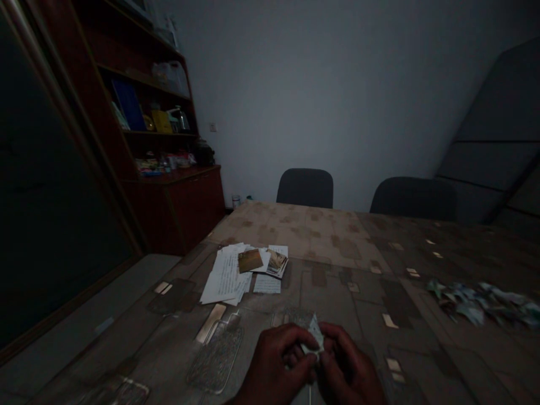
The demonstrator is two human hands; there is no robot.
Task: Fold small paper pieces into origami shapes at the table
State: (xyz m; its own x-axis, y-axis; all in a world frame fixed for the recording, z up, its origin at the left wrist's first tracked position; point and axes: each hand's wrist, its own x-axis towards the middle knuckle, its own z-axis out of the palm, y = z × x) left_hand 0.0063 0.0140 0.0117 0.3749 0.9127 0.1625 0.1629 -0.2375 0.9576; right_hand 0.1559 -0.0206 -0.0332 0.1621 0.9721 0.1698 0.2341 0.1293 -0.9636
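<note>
Close to the table's near edge, my left hand [283, 360] and my right hand [346, 363] meet around a small folded piece of paper [314, 334]. The paper is pale, with a pointed tip sticking up between the fingers. Thumb and fingers of the left hand pinch its left side, while the right hand grips its right side. Its lower part is hidden by the fingers. Beyond the hands, to the left, lie printed sheets [225, 275] with picture cards [250, 260] on top. Far to the right is a heap of crumpled or folded papers [481, 301].
A patterned cloth covers the table [304, 225]. Two dark chairs [304, 185] stand at its far side, against a pale wall. On the left is a red-brown cabinet [189, 202] with loaded shelves. The room is dim.
</note>
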